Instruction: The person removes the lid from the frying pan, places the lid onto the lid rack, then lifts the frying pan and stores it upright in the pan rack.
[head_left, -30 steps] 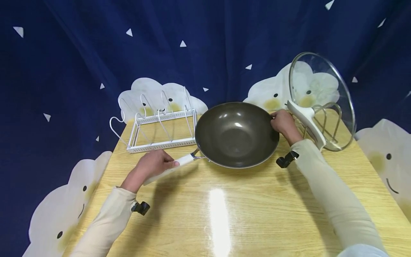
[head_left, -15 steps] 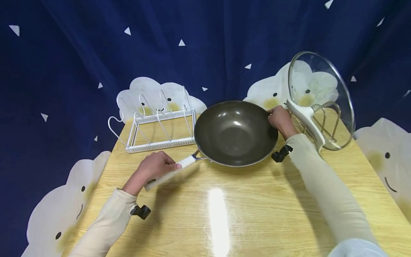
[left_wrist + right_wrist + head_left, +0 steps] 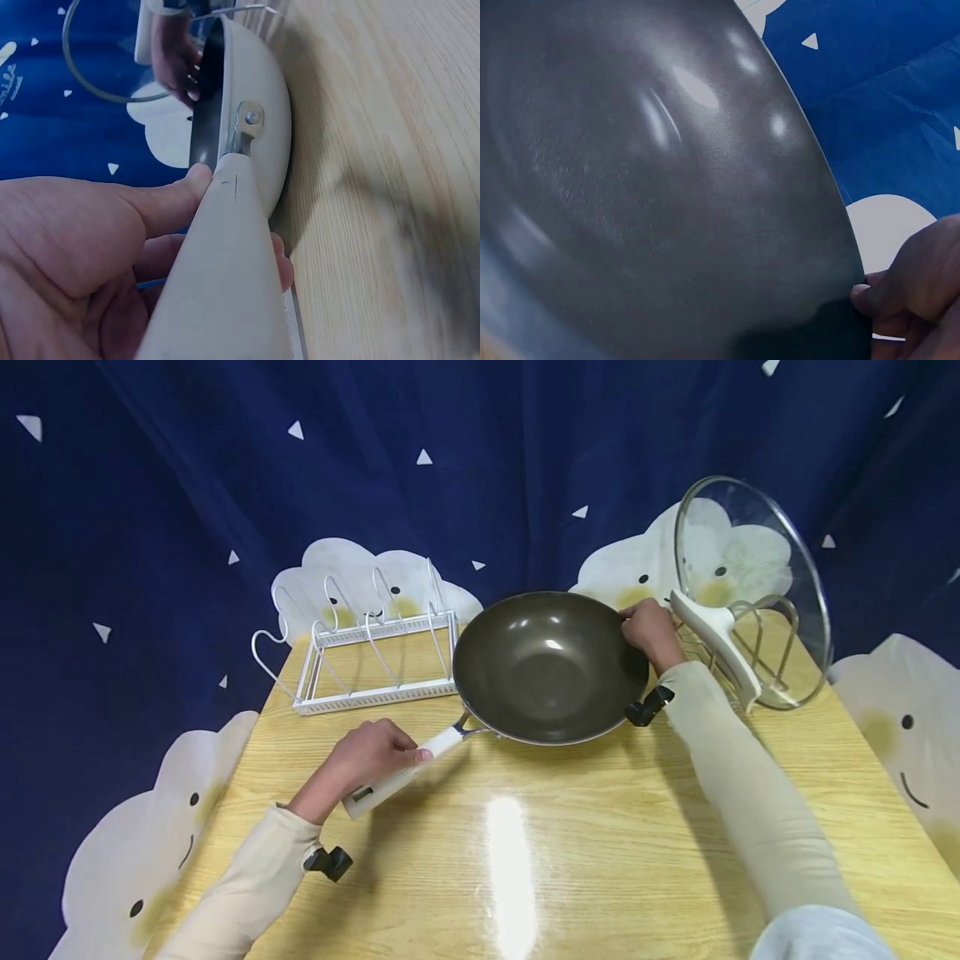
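A wok with a dark inside and a pale outer wall is at the middle of the table, its mouth tilted toward the head camera. Its long white handle points to the near left. My left hand grips that handle, thumb along the top and fingertips showing at the far side in the left wrist view. At the opposite side my right hand pinches the wok's rim, with the thumb on the dark inner face in the right wrist view. The fingers behind the rim are mostly hidden.
At the back left stands a white wire rack with several upright loops. A glass lid with a white handle stands upright in another wire rack, close beside my right forearm. A blue curtain hangs behind the wooden table.
Gripped by both hands, the wok has turned slightly: the handle end has swung toward the near right, and my right hand at the rim has shifted a little left and back.
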`<state>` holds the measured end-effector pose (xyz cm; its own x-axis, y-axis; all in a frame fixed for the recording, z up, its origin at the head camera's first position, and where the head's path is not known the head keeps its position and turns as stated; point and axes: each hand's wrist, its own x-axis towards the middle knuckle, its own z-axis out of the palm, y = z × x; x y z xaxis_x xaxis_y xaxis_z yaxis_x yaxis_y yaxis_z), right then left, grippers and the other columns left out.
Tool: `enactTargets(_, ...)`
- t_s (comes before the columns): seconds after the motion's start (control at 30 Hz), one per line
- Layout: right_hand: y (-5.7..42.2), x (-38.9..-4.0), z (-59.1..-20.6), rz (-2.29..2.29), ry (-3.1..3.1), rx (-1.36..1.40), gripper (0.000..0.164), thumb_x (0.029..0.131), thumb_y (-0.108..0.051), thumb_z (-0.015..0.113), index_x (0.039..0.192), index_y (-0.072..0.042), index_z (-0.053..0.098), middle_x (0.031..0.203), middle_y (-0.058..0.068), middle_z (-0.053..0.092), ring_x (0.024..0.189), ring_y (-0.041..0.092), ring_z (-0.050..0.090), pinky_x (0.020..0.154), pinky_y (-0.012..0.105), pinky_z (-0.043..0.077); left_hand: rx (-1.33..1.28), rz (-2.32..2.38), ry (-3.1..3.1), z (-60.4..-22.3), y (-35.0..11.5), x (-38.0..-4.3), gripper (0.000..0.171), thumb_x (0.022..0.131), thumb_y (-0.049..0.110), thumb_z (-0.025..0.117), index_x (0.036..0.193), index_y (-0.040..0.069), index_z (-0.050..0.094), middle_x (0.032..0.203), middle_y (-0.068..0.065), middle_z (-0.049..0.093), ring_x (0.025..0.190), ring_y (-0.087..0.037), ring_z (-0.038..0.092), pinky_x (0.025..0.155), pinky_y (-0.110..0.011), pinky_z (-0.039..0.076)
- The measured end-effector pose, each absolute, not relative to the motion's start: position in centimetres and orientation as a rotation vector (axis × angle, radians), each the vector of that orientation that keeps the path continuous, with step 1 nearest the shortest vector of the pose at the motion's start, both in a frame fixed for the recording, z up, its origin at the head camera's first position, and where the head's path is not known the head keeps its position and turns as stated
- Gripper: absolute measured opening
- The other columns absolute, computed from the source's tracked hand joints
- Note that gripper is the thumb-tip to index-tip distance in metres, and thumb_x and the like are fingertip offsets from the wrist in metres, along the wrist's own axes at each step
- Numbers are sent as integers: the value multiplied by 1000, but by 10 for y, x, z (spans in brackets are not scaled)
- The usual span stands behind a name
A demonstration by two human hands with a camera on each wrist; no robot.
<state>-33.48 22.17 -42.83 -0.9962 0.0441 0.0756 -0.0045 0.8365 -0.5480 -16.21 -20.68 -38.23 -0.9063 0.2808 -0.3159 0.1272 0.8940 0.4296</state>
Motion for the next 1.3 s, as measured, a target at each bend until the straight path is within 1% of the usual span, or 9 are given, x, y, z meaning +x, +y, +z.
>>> enactTargets(0.07,220,-337,-426,894,-2942,-52,47,83,-3,45,123,6,68,125,27,65,113,49,61,96,55,49,312,573,2684,-382,-206,-162,24,97,39,70,90,20,83,73,4,68,62,-13,60,56,-31,48)
enactTargets(0.17,219,-342,-426,925,-2943,-74,46,85,-4,46,123,6,68,125,27,65,112,47,62,96,53,50,338,592,2677,-383,-206,-162,24,96,38,71,90,19,83,71,4,68,60,-12,60,55,-30,48)
enactTargets(0.4,217,-348,-425,954,-2975,-97,44,87,-5,50,127,4,67,128,25,64,110,44,62,96,51,50,383,686,2604,-390,-205,-159,25,96,37,72,80,19,81,66,8,65,59,-9,57,56,-28,48)
enactTargets(0.53,216,-350,-426,945,-2987,-99,43,89,-7,51,127,2,68,129,26,63,115,46,61,97,52,49,415,745,2553,-392,-204,-157,32,95,38,72,72,17,77,60,9,57,56,-9,50,53,-26,43)
enactTargets(0.63,215,-354,-427,925,-2975,-63,42,90,-8,51,127,2,67,130,26,62,118,48,60,99,53,48,421,785,2529,-394,-203,-156,34,95,39,72,70,16,75,57,9,53,54,-8,47,52,-25,39)
enactTargets(0.8,213,-362,-430,912,-2971,-23,41,92,-10,51,129,0,67,131,27,62,118,51,58,99,55,47,411,903,2440,-398,-202,-153,34,95,39,73,72,14,75,56,8,51,53,-7,45,50,-23,37)
enactTargets(0.97,213,-368,-430,937,-2972,-29,43,91,-10,50,129,0,67,131,27,62,112,48,60,95,54,49,403,1064,2328,-409,-200,-154,33,96,36,72,75,11,77,55,7,53,50,-7,43,48,-22,36)
enactTargets(1.17,213,-373,-431,1052,-2953,-34,41,91,-8,54,129,1,67,129,28,63,99,39,57,81,40,49,315,1212,2233,-420,-197,-148,32,95,34,73,90,3,80,64,2,65,55,-9,55,50,-25,46)
enactTargets(1.3,212,-377,-429,1092,-2969,-29,41,91,-7,53,130,2,67,131,27,62,99,38,57,75,33,47,281,1277,2202,-424,-194,-144,30,95,33,74,90,4,80,66,0,67,56,-10,57,52,-27,47)
